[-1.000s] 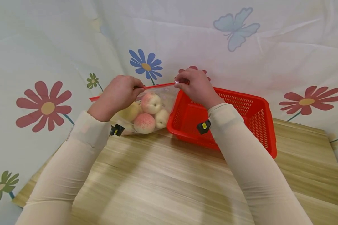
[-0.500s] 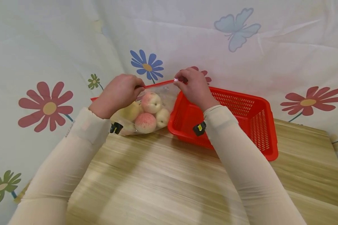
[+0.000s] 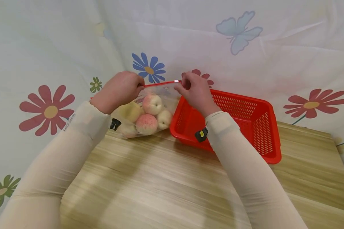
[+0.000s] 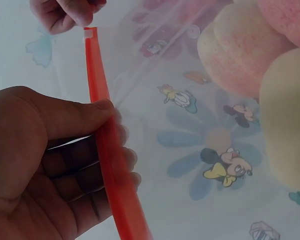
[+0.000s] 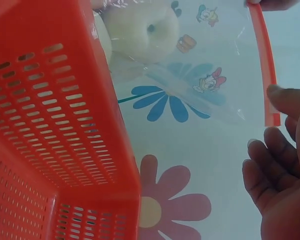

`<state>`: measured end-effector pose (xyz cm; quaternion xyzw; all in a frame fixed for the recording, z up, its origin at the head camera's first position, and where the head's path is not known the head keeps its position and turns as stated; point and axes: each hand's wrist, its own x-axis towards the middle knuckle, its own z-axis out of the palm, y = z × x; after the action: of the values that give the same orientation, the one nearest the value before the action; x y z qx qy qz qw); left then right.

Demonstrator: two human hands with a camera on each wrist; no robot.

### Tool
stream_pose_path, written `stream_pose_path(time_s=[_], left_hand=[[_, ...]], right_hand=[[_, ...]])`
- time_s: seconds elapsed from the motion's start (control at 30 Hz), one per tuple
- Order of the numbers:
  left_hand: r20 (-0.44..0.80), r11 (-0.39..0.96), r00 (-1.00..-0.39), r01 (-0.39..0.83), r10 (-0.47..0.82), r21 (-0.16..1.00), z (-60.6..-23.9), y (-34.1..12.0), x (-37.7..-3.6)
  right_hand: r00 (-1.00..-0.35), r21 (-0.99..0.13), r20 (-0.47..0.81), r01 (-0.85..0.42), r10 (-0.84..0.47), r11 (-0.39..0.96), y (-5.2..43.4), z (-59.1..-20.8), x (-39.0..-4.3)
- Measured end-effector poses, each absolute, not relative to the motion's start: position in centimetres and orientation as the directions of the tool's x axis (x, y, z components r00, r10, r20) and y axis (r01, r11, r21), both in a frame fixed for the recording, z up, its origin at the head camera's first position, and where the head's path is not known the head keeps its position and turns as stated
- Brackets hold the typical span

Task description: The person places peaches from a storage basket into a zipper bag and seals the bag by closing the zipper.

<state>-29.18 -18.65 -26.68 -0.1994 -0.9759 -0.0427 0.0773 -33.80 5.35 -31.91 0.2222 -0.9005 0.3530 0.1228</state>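
A clear zip bag [image 3: 172, 95] with cartoon prints and a red top strip [image 3: 160, 84] holds several fruits: peaches [image 3: 147, 124] and a yellow one [image 3: 129, 112]. My left hand [image 3: 117, 90] pinches the strip, thumb in front and fingers behind the film in the left wrist view. At the strip's right end, my right hand [image 3: 197, 93] pinches the corner between thumb and forefinger, its other fingers loosely bent. A whitish slider [image 3: 176, 80] shows just left of those fingertips. The strip is stretched between both hands, with the fruits hanging low in the bag.
A red perforated plastic basket [image 3: 182, 135] stands right of the bag, under my right forearm. The wooden table [image 3: 149, 178] spreads in front. Behind it hangs a white sheet [image 3: 172, 38] printed with flowers and a butterfly.
Both hands have risen slightly, lifting the strip. The right fingertips have shifted a little to the right of the slider, so more of the slider shows.
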Motion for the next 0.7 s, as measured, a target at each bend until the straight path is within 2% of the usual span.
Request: stream_pose_path(time_s=[0.37, 0.57, 0.7], left_hand=[[0.041, 0.923, -0.925, 0.379, 0.377, 0.063, -25.5, -19.6, -31.2], [0.000, 0.920, -0.926, 0.375, 0.377, 0.116, -24.9, -20.5, -32.2], [-0.063, 0.928, -0.938, 0.325, 0.341, 0.182, -24.8, -20.6, -32.8]], right_hand=[[-0.852, -0.583, 0.341, -0.523, -0.397, 0.622, 4.3, -32.6, -33.5], [-0.825, -0.548, 0.326, -0.562, -0.461, 0.619, 3.7, -32.7, -33.2], [-0.821, -0.550, 0.315, -0.567, -0.476, 0.613, 3.2, -32.7, -33.0]])
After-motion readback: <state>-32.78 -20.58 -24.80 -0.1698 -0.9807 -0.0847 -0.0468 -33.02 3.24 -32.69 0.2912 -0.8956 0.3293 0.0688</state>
